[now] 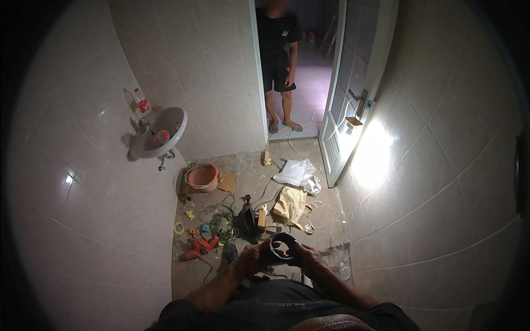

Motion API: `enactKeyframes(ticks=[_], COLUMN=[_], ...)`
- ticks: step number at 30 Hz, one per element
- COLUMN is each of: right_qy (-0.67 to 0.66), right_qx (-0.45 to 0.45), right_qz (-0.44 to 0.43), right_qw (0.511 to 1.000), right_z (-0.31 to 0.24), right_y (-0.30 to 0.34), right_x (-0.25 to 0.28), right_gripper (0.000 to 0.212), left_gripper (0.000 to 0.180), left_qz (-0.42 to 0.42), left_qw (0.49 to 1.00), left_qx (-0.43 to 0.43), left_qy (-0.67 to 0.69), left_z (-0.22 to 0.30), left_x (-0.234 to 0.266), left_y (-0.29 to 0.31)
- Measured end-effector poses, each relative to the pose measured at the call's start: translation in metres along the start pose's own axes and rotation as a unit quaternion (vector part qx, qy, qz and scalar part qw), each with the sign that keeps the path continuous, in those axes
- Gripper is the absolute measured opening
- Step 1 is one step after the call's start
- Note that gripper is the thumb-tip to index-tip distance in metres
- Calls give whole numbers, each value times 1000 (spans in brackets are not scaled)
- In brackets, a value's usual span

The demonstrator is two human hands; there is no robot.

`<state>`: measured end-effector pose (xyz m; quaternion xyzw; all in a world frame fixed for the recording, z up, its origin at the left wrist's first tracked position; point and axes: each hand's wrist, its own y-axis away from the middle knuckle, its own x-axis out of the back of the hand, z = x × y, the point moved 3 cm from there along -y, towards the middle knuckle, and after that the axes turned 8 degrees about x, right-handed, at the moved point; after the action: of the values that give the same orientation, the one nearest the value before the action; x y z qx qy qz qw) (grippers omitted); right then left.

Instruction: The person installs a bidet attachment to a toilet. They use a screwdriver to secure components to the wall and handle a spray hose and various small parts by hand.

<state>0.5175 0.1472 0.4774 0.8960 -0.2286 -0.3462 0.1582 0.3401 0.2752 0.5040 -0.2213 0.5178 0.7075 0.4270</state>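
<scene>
While both hands are closing around the dark ring (284, 246) at waist height over the floor (326, 207), the left hand (255, 255) and right hand (307, 257) are gripping opposite sides. Its opening is facing up toward the camera, with no clear long axis. A loose grip could be dropping it among the green cable (222, 220) and red tool (202, 246).

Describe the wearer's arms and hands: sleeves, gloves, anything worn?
Both forearms are bare, coming in from the lower edge. The left hand and right hand show no gloves. No watch or wristband can be made out in the dim light. A dark short-sleeved shirt covers the torso and upper arms.
</scene>
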Motion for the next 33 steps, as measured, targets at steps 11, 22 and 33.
enactKeyframes(ticks=[11, 22, 33], right_qy=[10, -94, 423], right_qx=[1, -64, 157], right_qz=[17, 86, 293], right_qw=[1000, 990, 843], right_z=[-5, 16, 72], right_y=[15, 24, -1], right_x=[-7, -7, 196], right_gripper=[41, 33, 62], left_gripper=[67, 68, 28], left_qz=[-33, -39, 422], left_qw=[999, 999, 773], left_qx=[-12, 32, -80], left_qy=[-22, 7, -467], left_z=[-14, -32, -36], left_x=[-9, 10, 161], left_y=[-1, -8, -4])
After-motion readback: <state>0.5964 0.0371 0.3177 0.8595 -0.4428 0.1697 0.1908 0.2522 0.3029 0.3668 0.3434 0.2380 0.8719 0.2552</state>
